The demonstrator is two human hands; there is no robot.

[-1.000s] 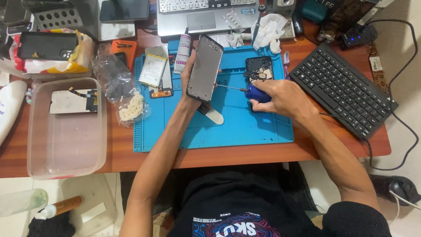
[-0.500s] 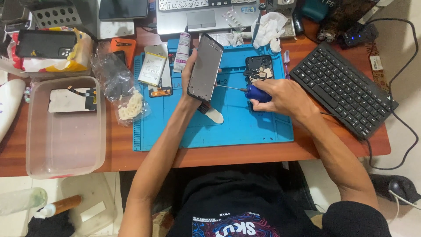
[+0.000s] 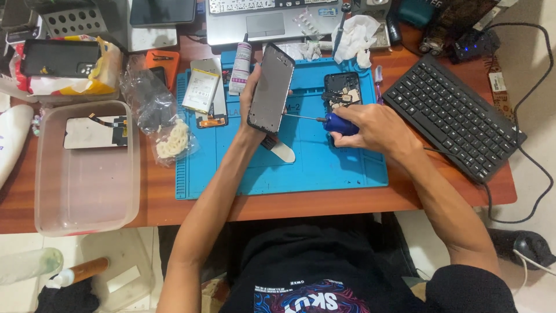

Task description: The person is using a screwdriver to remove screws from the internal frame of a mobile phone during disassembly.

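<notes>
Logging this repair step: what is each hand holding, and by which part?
Left hand holds the phone frame by its long edges; right hand holds the screwdriver by its blue handle.

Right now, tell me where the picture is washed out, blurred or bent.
Head view: even overhead light, soft shadows; mild glare on the phone screen panel in the left hand; right hand and blue screwdriver sharp; the table edge bows slightly; floor corners look paler.

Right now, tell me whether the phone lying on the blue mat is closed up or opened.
Opened. The phone lies on the blue mat with its back cover off, dark inner parts and a pale component exposed.
</notes>
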